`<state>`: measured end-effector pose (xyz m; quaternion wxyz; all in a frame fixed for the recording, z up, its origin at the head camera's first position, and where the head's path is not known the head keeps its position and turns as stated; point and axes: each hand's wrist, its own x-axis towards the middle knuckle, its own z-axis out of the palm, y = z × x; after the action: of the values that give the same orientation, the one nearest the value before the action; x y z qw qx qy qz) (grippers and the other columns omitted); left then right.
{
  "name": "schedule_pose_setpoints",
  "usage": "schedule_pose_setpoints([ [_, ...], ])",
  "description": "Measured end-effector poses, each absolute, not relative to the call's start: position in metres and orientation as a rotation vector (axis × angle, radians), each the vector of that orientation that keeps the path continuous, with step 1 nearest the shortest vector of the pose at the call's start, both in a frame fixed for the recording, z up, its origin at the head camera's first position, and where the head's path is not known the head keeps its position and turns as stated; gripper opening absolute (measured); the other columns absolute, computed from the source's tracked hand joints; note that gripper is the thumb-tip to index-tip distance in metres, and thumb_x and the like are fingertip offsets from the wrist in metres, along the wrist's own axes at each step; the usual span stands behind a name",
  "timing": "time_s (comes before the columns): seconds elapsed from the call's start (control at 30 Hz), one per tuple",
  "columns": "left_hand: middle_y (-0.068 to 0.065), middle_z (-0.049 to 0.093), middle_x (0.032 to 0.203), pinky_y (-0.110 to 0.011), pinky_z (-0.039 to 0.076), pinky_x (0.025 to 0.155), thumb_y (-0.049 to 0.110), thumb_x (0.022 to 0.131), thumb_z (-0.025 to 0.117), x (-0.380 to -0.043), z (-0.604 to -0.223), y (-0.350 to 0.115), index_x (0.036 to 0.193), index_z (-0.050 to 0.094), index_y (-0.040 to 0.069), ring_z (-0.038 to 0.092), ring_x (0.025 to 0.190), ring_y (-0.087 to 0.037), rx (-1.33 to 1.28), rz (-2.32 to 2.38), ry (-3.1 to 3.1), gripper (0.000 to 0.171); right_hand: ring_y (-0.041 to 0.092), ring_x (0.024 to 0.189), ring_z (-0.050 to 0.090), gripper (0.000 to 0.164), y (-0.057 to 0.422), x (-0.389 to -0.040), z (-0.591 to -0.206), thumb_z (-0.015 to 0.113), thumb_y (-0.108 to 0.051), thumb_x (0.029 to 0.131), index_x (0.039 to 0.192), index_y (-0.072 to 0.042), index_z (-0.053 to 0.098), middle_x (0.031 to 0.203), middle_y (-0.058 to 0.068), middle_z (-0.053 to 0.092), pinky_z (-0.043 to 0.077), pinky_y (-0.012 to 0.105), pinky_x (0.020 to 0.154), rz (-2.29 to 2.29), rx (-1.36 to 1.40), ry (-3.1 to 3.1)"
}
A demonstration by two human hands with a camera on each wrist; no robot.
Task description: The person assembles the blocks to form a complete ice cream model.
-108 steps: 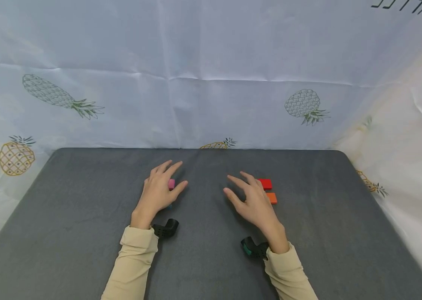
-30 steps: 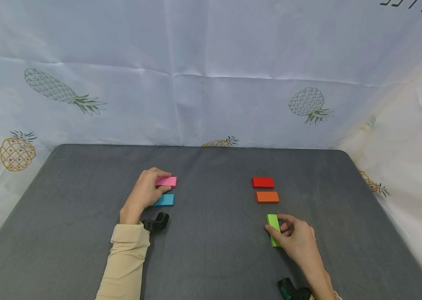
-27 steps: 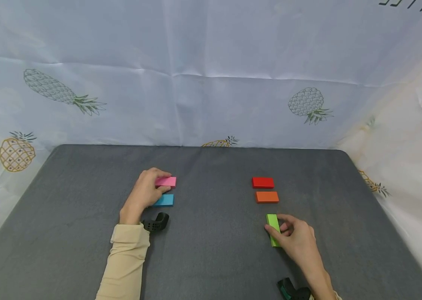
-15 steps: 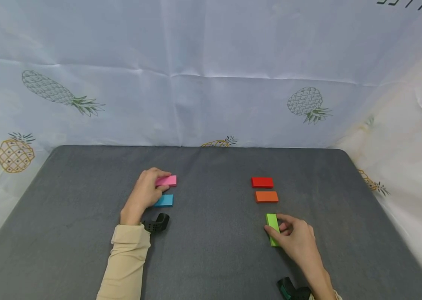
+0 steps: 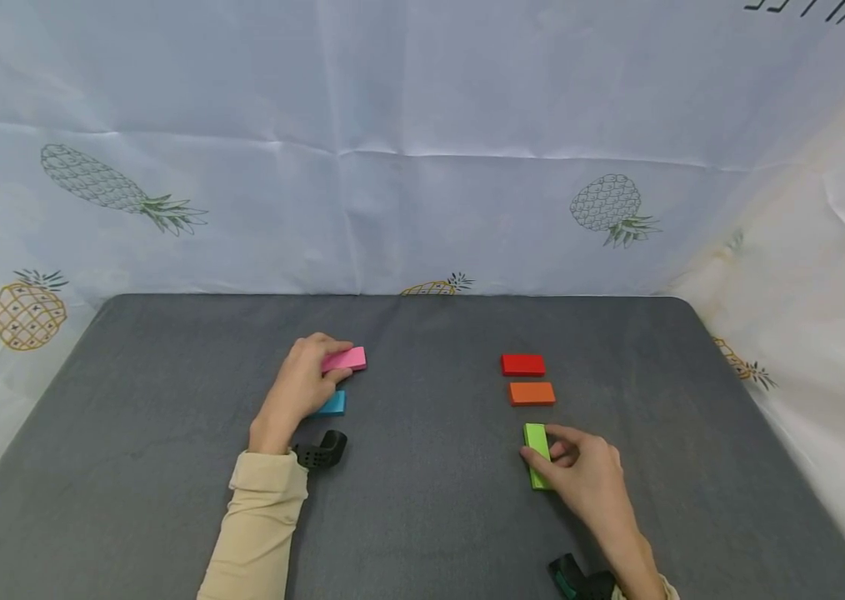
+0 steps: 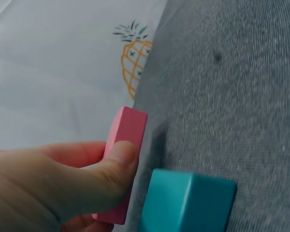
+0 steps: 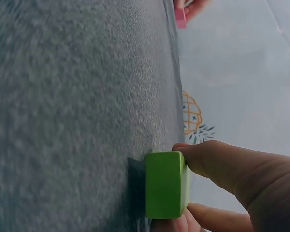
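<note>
My left hand (image 5: 297, 382) pinches a pink block (image 5: 347, 359) between thumb and fingers. In the left wrist view the pink block (image 6: 127, 130) tilts above the cloth, its shadow beside it. A blue block (image 5: 332, 404) lies just below that hand, partly covered by it; in the left wrist view this block (image 6: 188, 200) looks teal. My right hand (image 5: 589, 472) holds a lime green block (image 5: 537, 454) by its long sides, thumb on the left. The green block (image 7: 164, 185) shows its end face in the right wrist view, a dark shadow next to it.
A red block (image 5: 523, 364) and an orange block (image 5: 532, 393) lie one behind the other, beyond the green one. Dark grey cloth covers the table (image 5: 422, 517). A pale curtain (image 5: 422, 208) with pineapple prints hangs along the table's far edge.
Earlier both hands hovered with spread fingers; each then took hold of a block. In the last half second the pink block has come up and right, and the green block has shifted slightly left.
</note>
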<state>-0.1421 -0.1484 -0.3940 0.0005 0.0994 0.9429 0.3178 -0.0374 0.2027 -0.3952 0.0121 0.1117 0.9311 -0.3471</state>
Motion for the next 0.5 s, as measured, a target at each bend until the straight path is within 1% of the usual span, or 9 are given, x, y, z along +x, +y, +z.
schedule_pose_setpoints([
  [0.2, -0.025, 0.066, 0.127, -0.056, 0.049, 0.099, 0.007, 0.092, 0.075, -0.142, -0.393, -0.141, 0.129, 0.069, -0.001, 0.058, 0.117, -0.043, 0.365, 0.999, 2.970, 0.039, 0.004, 0.063, 0.061, 0.046, 0.195, -0.040, -0.394, 0.088, -0.024, 0.081, 0.117, 0.000, 0.075, 0.077, 0.004, 0.070, 0.048, 0.021, 0.056, -1.095, 0.333, 2.899],
  [0.5, -0.021, 0.068, 0.123, -0.052, 0.051, 0.093, 0.007, 0.092, 0.075, -0.141, -0.393, -0.131, 0.128, 0.070, 0.000, 0.060, 0.111, -0.039, 0.432, 1.017, 2.974, 0.037, 0.005, 0.060, 0.059, 0.042, 0.182, -0.045, -0.392, 0.088, -0.020, 0.080, 0.115, 0.000, 0.076, 0.074, 0.004, 0.068, 0.046, 0.020, 0.055, -1.125, 0.258, 2.914],
])
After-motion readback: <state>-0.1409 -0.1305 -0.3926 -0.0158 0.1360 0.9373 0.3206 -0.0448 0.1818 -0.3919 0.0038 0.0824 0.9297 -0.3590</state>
